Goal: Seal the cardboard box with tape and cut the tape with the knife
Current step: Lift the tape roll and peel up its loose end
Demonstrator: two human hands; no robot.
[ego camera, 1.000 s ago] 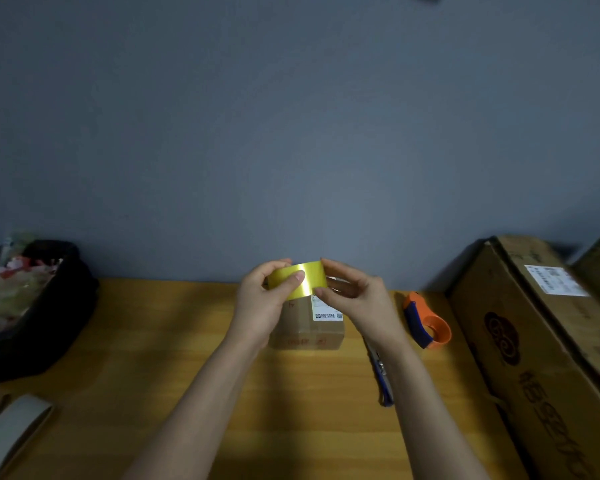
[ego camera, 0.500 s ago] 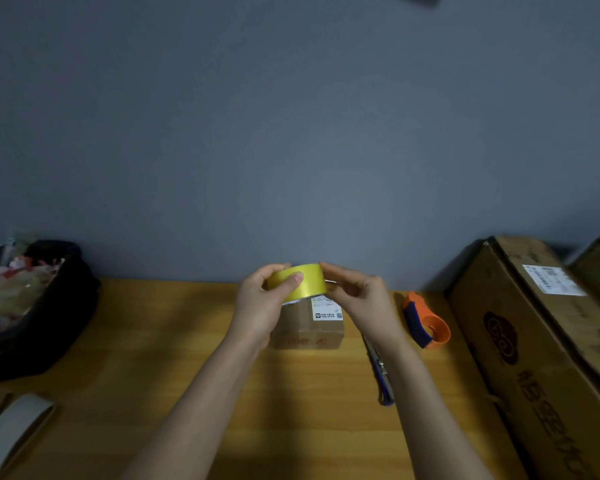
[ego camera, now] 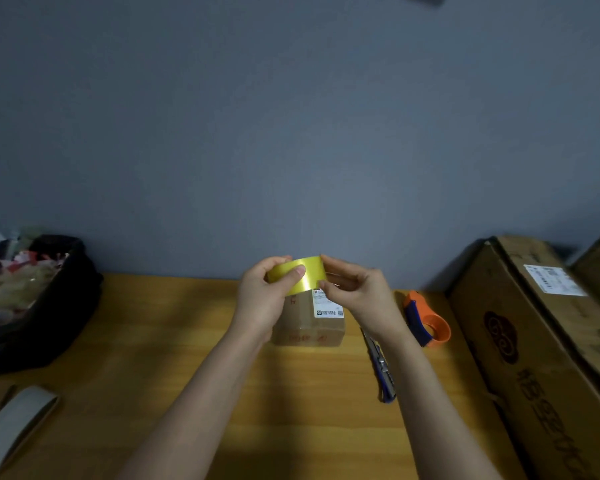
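A yellow tape roll [ego camera: 303,275] is held up above the table between both hands. My left hand [ego camera: 262,299] wraps its left side with the thumb pressed on the outer face. My right hand [ego camera: 357,294] pinches the roll's right edge with thumb and fingertips. Directly below and behind the roll, a small cardboard box [ego camera: 312,323] with a white label sits on the wooden table [ego camera: 153,341]. A blue utility knife [ego camera: 381,370] lies on the table just right of my right forearm.
An orange and blue tape dispenser [ego camera: 426,322] lies right of the knife. Large cardboard cartons [ego camera: 541,341] stand along the right side. A black bin [ego camera: 32,299] full of scraps is at the far left, and a pale flat roll [ego camera: 11,427] lies at the near left.
The roll and both hands have stayed almost in place; my right fingers have shifted slightly along the roll's right edge.
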